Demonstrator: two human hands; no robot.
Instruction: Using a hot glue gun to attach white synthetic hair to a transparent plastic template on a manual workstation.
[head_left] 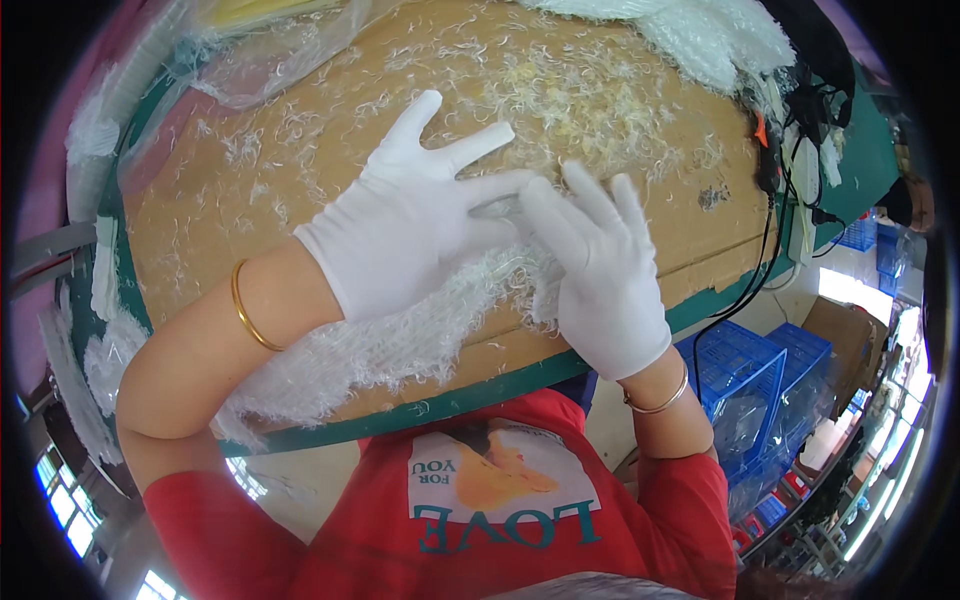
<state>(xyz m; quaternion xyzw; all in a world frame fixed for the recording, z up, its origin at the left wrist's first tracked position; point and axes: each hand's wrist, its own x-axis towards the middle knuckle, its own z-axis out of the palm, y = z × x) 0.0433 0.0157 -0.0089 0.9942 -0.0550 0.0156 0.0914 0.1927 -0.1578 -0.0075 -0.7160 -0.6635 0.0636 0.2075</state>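
Beyond the right hand (612, 295), blue crates (733, 352)

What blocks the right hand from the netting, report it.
Nothing visible does: the netting shows right beside the right hand, though whether they touch is hidden. The left hand covers part of the netting from view, its fingers meeting the right hand's.

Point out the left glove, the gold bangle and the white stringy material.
Left glove (412, 232): head view, back of the hand.
Gold bangle (238, 299): head view, middle of its visible band.
White stringy material (385, 358): head view, middle of the strip below the glove.
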